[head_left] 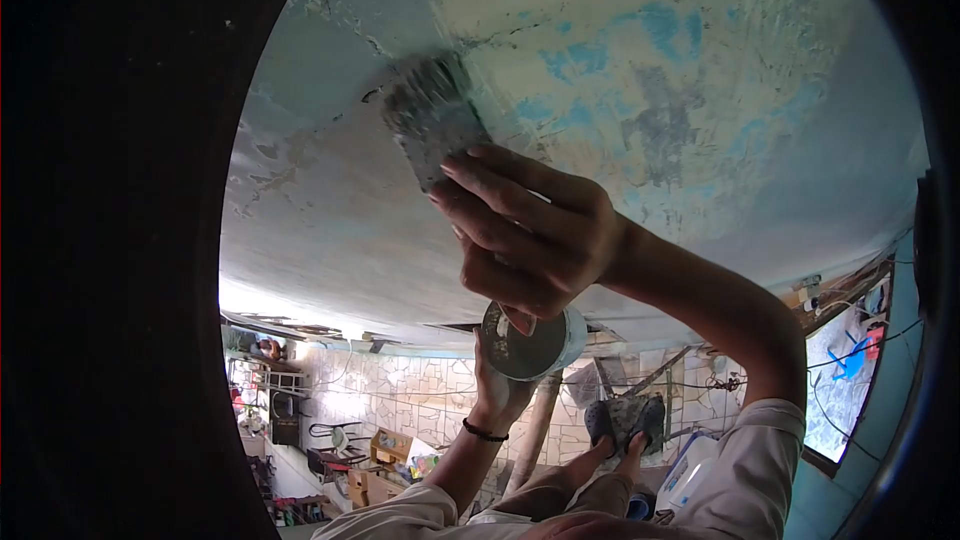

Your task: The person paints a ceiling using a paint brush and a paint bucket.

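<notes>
My right hand reaches up with its fingers wrapped round a putty knife. The wide blade is coated in grey paste, slightly smeared by motion, and lies against or very close to the patchy wall surface. My fingers and palm hide most of its handle. Lower down, my left hand, with a dark bracelet at the wrist, grips a small round pail from the side and below. Grey material coats the pail's inside. The right hand partly covers its opening.
My feet in dark clogs stand on a narrow support above a stone-patterned floor. A wooden pole rises nearby. Boxes and a rack stand lower left. Wires cross near the window opening at right.
</notes>
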`<action>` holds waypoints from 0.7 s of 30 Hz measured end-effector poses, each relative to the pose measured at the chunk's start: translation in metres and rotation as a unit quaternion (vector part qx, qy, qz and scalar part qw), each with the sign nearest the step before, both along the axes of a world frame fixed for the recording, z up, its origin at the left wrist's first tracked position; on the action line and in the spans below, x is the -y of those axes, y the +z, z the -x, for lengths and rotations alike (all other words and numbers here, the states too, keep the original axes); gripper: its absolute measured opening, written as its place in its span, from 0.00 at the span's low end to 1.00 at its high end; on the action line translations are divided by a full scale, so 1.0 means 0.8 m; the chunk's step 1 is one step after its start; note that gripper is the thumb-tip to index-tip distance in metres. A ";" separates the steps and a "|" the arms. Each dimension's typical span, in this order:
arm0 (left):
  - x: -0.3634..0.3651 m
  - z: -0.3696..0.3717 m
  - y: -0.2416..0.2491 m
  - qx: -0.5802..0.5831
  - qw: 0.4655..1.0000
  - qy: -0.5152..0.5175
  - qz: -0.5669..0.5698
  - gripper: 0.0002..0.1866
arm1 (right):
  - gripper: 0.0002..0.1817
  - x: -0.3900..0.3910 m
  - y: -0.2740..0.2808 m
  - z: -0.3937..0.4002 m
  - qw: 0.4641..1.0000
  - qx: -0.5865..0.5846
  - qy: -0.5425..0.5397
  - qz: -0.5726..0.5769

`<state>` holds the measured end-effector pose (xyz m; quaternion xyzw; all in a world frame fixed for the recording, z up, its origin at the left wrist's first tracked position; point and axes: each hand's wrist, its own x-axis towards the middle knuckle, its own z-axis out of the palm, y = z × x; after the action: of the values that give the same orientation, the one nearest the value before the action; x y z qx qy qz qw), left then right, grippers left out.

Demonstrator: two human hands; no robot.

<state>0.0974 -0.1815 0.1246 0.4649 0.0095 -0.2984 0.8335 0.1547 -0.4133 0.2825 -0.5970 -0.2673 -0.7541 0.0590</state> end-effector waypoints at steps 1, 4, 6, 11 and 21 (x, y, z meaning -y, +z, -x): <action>-0.005 -0.001 -0.002 -0.008 1.000 0.001 -0.004 0.48 | 0.13 -0.002 0.005 0.000 1.000 0.009 0.009 0.003; -0.015 -0.003 -0.009 -0.024 1.000 0.009 -0.013 0.48 | 0.13 0.000 0.051 -0.027 0.997 0.074 0.025 0.012; -0.020 -0.007 -0.015 -0.024 0.999 0.019 -0.017 0.49 | 0.14 0.009 0.081 -0.035 0.995 0.078 0.038 0.050; -0.018 -0.008 -0.027 -0.033 0.999 0.030 -0.020 0.49 | 0.14 0.015 0.074 -0.068 0.994 0.095 -0.002 0.045; -0.032 -0.007 -0.042 -0.067 0.995 0.067 -0.014 0.50 | 0.14 0.009 0.016 -0.061 0.991 0.079 0.072 0.078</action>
<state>0.1029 -0.1555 0.0907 0.4534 0.1004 -0.2722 0.8428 0.2037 -0.4204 0.2950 -0.5179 -0.3712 -0.7694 0.0451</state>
